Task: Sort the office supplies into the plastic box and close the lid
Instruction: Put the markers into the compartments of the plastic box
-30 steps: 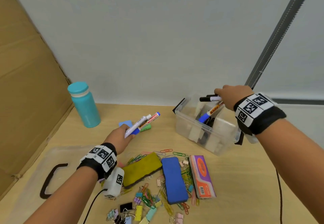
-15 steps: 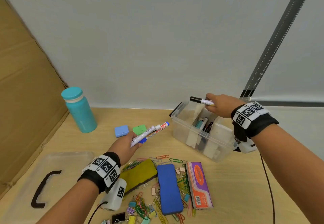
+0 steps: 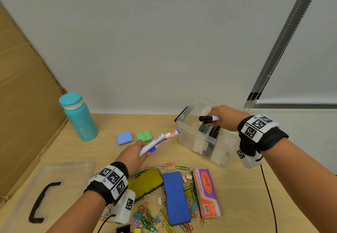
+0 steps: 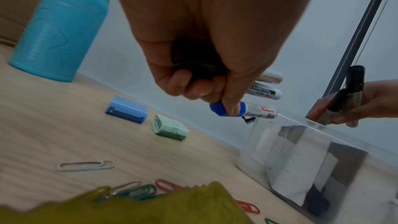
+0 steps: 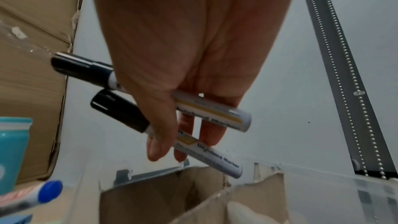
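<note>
From the head camera I saw my right hand (image 3: 225, 116) held over the plastic box (image 3: 197, 138), fingers curled around black-capped markers (image 3: 208, 118) whose long axis lay roughly level, caps pointing left across the box's opening. Other pens already stood in a compartment just below. My left hand (image 3: 134, 152) hung above the table (image 3: 246, 205), left of the box, gripping a bundle of white markers (image 3: 160, 139) that pointed up and to the right, toward the box's near wall. The lid (image 3: 60, 181) lay well apart at the far left, and erasers (image 3: 175, 192), paper clips (image 3: 182, 168) and binder clips (image 3: 138, 216) remained on the table.

In the left wrist view, my fingers (image 4: 189, 86) were closed around three markers, the lowest blue-capped (image 4: 243, 110), their tips reaching just over the box's rim (image 4: 301, 120). My right hand (image 4: 353, 106) showed beyond, markers upright in this picture.

The right wrist view gave the relation I cared about: two markers (image 5: 206, 113) pinched between thumb and fingers, lying crosswise directly above the cardboard-walled compartment (image 5: 193, 188). I judged that hand the nearer to dropping its load, and that the markers would need tipping end-down to slide in beside the pens already there; the left bundle would follow.
</note>
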The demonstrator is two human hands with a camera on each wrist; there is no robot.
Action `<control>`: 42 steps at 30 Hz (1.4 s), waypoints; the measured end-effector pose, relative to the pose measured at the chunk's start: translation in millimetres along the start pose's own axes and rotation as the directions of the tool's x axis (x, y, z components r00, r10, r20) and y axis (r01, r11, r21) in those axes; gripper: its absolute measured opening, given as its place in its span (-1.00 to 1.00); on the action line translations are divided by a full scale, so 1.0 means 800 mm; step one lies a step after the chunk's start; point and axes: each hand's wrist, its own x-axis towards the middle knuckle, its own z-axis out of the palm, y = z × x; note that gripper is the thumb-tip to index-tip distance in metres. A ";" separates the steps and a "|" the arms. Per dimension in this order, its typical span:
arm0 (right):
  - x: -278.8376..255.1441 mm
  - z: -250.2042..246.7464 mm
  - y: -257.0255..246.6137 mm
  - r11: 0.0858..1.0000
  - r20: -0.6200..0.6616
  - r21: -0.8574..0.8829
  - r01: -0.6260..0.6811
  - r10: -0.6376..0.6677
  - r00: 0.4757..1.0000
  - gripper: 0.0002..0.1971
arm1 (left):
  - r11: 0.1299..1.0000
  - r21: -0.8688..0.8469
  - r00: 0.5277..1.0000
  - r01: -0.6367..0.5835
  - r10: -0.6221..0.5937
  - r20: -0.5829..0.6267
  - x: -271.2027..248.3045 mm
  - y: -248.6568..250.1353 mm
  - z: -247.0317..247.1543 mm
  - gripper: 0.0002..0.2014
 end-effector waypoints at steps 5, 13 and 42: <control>0.003 0.011 -0.001 0.998 0.160 -0.037 -0.051 0.056 0.985 -0.75 | 1.000 -0.010 1.000 0.003 -0.003 0.000 -0.002 -0.007 -0.002 -0.80; -0.016 -0.012 -0.005 0.954 -0.204 0.298 -0.014 0.078 0.976 -0.76 | 1.000 -0.023 1.000 0.001 -0.001 -0.005 -0.003 -0.007 0.001 -0.83; -0.072 0.117 0.032 0.782 -0.211 0.347 -0.518 0.603 0.769 -0.30 | 0.978 -0.122 0.985 -0.171 0.166 -0.050 0.000 0.113 -0.010 -0.82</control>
